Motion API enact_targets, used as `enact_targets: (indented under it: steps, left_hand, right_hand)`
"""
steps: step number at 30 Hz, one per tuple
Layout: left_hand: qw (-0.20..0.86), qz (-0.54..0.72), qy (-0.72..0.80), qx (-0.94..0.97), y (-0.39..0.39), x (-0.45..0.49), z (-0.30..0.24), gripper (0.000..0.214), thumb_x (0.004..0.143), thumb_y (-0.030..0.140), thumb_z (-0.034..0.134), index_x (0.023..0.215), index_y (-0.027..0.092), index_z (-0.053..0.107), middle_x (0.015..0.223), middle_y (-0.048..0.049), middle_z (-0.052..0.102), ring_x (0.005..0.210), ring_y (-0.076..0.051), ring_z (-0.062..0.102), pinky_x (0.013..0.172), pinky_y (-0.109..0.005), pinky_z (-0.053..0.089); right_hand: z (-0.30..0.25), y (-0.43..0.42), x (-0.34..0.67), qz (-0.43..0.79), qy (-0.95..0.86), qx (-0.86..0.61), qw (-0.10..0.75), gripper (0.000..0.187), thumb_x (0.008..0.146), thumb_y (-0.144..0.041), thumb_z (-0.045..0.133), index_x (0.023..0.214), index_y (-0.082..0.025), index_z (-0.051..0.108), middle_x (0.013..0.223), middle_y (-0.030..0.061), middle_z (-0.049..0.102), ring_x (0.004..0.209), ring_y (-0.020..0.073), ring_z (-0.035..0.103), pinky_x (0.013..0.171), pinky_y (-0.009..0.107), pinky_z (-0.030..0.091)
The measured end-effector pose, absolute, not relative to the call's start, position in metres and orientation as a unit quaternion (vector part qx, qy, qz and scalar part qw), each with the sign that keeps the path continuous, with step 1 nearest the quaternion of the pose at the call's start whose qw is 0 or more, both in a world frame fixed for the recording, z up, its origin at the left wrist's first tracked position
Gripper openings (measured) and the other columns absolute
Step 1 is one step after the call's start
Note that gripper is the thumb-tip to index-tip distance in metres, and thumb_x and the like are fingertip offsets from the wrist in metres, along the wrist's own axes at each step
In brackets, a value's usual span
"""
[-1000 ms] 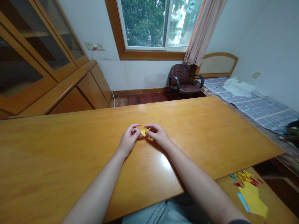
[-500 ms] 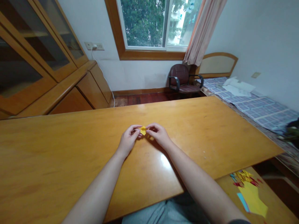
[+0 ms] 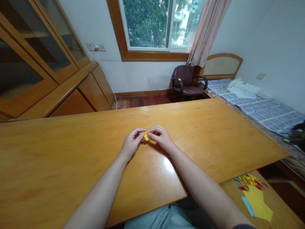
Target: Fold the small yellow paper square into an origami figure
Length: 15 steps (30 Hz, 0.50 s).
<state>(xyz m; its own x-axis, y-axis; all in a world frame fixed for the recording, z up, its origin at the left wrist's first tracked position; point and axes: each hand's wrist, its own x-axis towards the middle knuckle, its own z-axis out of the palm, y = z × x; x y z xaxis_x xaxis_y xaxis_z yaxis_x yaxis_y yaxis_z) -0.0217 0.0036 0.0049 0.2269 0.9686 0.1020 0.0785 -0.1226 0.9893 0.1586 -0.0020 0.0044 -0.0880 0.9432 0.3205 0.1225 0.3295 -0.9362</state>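
Note:
A small folded piece of yellow paper (image 3: 146,136) sits between my fingertips above the middle of the wooden table (image 3: 71,152). My left hand (image 3: 132,142) pinches its left side with curled fingers. My right hand (image 3: 160,138) pinches its right side, thumb and fingers pressed together over it. Most of the paper is hidden by the fingers.
A lower wooden surface at the bottom right carries a yellow sheet (image 3: 258,203) and several small coloured paper pieces (image 3: 249,182). Wooden cabinets (image 3: 43,66) stand on the left. A dark chair (image 3: 187,82) and a bed (image 3: 259,108) lie beyond the table.
The fingers of both hands have closed in tighter over the yellow paper, and less of it shows. The arms have stayed in place.

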Motion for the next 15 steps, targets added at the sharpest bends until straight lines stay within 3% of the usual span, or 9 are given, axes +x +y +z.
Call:
enact_targets:
  steps: [6,15]
  left_hand:
    - [0.534,0.444,0.421,0.584,0.0029,-0.0212,0.0059,0.036,0.081,0.038,0.065,0.110,0.017,0.059,0.077,-0.0005,0.065,0.073,-0.016,0.064,0.072,-0.028,0.052]
    - [0.484,0.378,0.440,0.655,0.0056,-0.0221,0.0041,0.025,0.081,0.041,0.063,0.083,0.017,0.069,0.082,-0.0033,0.071,0.080,-0.019,0.063,0.078,-0.028,0.048]
  right_hand:
    - [0.0028,-0.0010,0.1590,0.403,-0.588,-0.439,0.547,0.009,0.076,-0.029,0.072,0.078,-0.020,0.073,0.080,-0.0001,0.052,0.069,0.0111,0.048,0.062,0.025,0.038]
    - [0.0018,-0.0014,0.1607,0.423,-0.588,-0.427,0.542,0.013,0.077,-0.033,0.073,0.078,-0.020,0.073,0.079,0.0002,0.055,0.072,0.0123,0.053,0.065,0.025,0.042]
